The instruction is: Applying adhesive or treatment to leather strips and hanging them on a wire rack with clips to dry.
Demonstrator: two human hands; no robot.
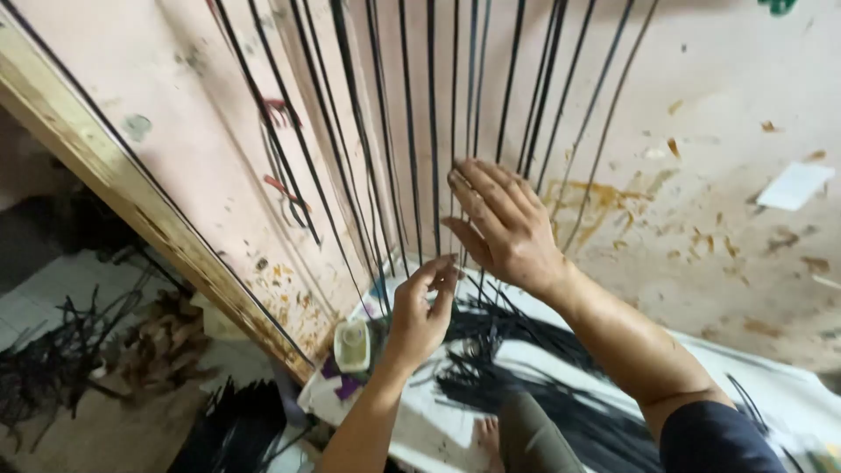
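Observation:
Many long thin black strips point(410, 131) stand upright, leaning on a pale pink wall point(727, 123). My right hand point(501, 223) reaches into them with fingers spread, touching the middle strips. My left hand point(422, 302) is lower, its thumb and fingers pinched around one black strip near its base. The strips' lower ends gather in a tangled black pile point(517, 368) on a white sheet point(788, 394) in front of my foot point(487, 435).
A small pale container point(353, 344) sits at the wall's foot. A wooden door frame point(131, 193) runs diagonally on the left. Beyond it lie black strip scraps point(53, 350) and brown shavings point(162, 342) on the floor. A white paper point(795, 185) is stuck on the wall.

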